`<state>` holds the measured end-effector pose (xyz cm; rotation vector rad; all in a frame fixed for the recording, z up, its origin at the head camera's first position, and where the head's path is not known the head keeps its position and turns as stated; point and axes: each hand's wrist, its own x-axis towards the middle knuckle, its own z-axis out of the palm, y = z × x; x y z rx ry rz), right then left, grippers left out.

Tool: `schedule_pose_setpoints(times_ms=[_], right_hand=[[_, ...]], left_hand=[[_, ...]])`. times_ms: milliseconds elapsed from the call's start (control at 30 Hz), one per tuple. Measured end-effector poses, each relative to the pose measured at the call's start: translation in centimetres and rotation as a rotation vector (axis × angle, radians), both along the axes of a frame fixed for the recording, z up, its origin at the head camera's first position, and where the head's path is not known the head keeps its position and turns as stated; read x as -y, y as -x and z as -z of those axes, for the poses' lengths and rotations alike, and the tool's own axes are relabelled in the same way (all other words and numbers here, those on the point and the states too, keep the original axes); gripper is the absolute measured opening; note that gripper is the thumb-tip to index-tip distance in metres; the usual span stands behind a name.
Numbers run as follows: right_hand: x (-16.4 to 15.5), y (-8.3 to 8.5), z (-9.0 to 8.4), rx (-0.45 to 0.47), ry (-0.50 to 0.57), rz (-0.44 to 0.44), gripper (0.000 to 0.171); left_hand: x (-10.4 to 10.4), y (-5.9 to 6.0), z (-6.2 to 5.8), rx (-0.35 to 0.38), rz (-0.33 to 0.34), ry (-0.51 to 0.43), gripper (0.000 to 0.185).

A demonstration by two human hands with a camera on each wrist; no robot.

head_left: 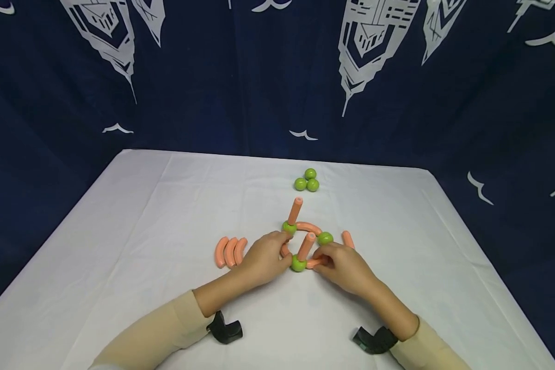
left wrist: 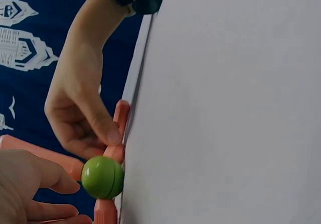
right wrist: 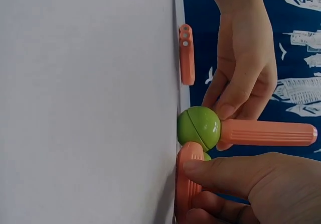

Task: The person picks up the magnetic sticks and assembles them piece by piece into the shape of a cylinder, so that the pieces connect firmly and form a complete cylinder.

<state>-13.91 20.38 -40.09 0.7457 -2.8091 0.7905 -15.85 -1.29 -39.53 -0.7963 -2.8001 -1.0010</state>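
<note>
On the table, green balls and orange magnetic rods form a ring-like frame. One straight rod (head_left: 295,211) stands on the back ball (head_left: 289,227); another straight rod (head_left: 307,246) stands on the front ball (head_left: 298,263). My left hand (head_left: 263,259) lies at the frame's left side, thumb and index about a curved rod (head_left: 284,250) between those balls; its grip is partly hidden. With thumb and fingers, my right hand (head_left: 347,264) pinches another curved rod (right wrist: 189,181), whose end meets the front ball (right wrist: 199,128). A right-hand ball (head_left: 325,238) sits just beyond my right fingers.
Several curved orange rods (head_left: 230,252) lie side by side left of my left hand. Three loose green balls (head_left: 310,180) cluster farther back. A single orange rod (head_left: 348,239) lies beyond my right hand. A dark blue patterned curtain (head_left: 240,77) hangs behind the white-covered table (head_left: 166,216).
</note>
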Motion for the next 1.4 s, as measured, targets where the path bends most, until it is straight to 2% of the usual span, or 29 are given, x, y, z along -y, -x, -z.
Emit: schedule_pose_setpoints(times_ms=[100,267,367,467,700,833,1000,1133,1400], right_hand=[[0.4,0.0,0.0,0.013,-0.004,0.009,0.014],[0.9,-0.2,0.0,0.01,-0.009,0.024,0.014],[1.2,-0.2,0.0,0.03,0.003,0.035,0.013],[1.4,-0.3,0.0,0.055,0.022,0.041,0.012],[0.8,-0.2,-0.4,0.143,0.132,0.035,0.01],[-0.1,0.0,-0.7,0.14,0.215,0.065,0.01],[-1.8,0.6,-1.0,0.098,0.285,0.164,0.007],[-3.1,1.2,-0.8,0.107,0.324,0.27,0.005],[-4.6,1.9,-0.1,0.058,0.24,0.422,0.012]], left_hand=[[-0.1,-0.5,0.3,-0.021,0.026,-0.006,0.039],[-0.3,-0.8,0.6,-0.015,0.044,-0.031,0.026],[-0.3,-0.9,0.7,-0.038,0.046,-0.049,0.016],[-0.3,-1.0,0.8,-0.063,0.042,-0.072,0.013],[-0.1,-0.9,1.0,-0.042,0.039,-0.101,0.016],[0.1,-0.9,1.1,-0.053,0.039,-0.097,0.016],[0.3,-1.0,1.2,-0.064,0.043,-0.106,0.018],[0.4,-0.9,1.3,-0.065,0.041,-0.113,0.016],[0.4,-0.9,1.7,-0.102,0.058,-0.107,0.015]])
